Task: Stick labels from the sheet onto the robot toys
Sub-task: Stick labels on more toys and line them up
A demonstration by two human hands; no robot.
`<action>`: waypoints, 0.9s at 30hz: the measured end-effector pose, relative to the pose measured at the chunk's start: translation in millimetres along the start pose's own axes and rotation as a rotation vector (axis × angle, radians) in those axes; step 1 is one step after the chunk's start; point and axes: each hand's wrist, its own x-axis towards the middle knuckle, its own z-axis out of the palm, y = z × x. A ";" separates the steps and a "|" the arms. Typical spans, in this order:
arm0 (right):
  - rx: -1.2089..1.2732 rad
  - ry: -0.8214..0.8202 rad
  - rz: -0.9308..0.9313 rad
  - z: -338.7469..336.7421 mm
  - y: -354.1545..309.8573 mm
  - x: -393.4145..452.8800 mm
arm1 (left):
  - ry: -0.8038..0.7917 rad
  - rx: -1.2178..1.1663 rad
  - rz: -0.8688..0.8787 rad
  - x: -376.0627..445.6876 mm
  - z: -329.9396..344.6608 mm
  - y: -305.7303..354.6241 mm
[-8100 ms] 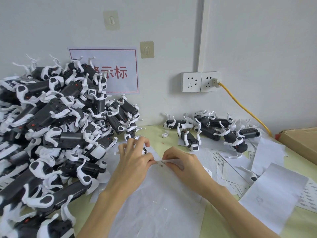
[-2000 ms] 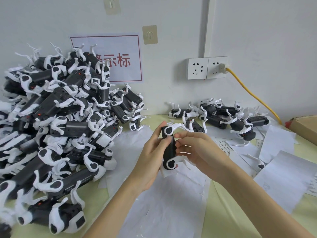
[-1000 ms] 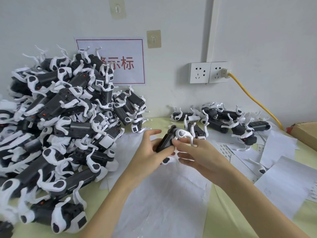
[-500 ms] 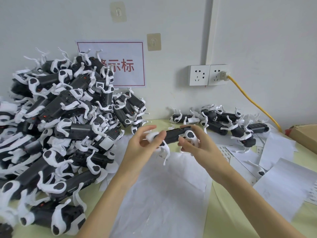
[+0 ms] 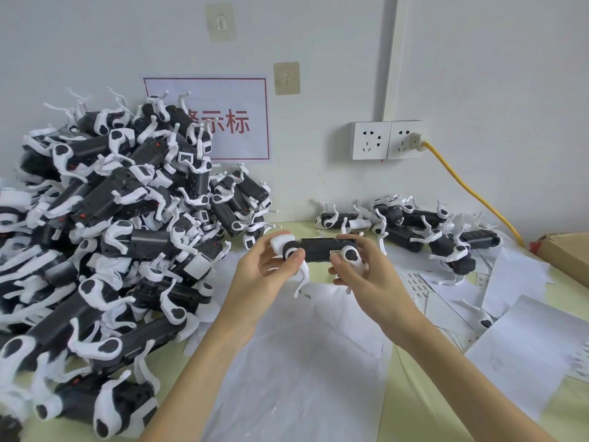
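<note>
A big heap of robot toys [image 5: 105,224] is piled left of the held toy [image 5: 318,250]. The held toy is kept level in the air above the white paper [image 5: 296,362]. One end is pinched by the left hand [image 5: 264,275], the other by the right hand [image 5: 360,269], likely so a small label on its dark side can be pressed flat. Right of the held toy, a smaller bunch of toys [image 5: 411,228] and label sheets [image 5: 420,282] are spread, crowding the table.
</note>
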 end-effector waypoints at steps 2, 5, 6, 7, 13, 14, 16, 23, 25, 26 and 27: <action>-0.014 -0.013 0.003 -4.4 0.0 1.5 | -0.011 0.000 -0.009 -0.2 0.4 0.1; 0.035 -0.052 0.013 -8.1 -2.4 2.1 | -0.018 -0.010 -0.007 0.4 -0.9 -1.1; 0.037 -0.052 0.026 -7.0 -2.9 1.2 | -0.026 0.001 -0.005 0.4 -0.7 -1.3; 0.041 -0.044 0.039 -5.3 -2.5 0.4 | -0.036 0.012 -0.003 0.2 -0.4 -1.7; -0.012 -0.002 -0.013 -0.6 5.5 1.9 | -0.043 0.036 0.020 -1.4 1.8 -5.3; -0.067 -0.004 -0.044 -2.2 5.0 2.9 | -0.036 0.038 0.019 -1.5 2.7 -5.8; -0.216 -0.020 -0.095 -6.0 6.1 5.5 | -0.032 0.034 0.013 -1.8 4.1 -7.9; -0.543 -0.223 -0.056 -26.2 5.4 7.4 | -0.026 0.088 0.035 1.0 -2.8 -10.5; -0.515 -0.264 -0.010 -28.3 -0.8 9.1 | 0.009 0.108 0.039 0.7 -3.1 -10.1; -0.452 -0.268 0.007 -29.3 -5.8 9.4 | 0.043 0.136 0.061 0.2 -1.7 -9.3; -0.371 -0.258 0.019 -31.4 -12.1 9.4 | 0.078 0.170 0.092 -0.7 -0.1 -7.2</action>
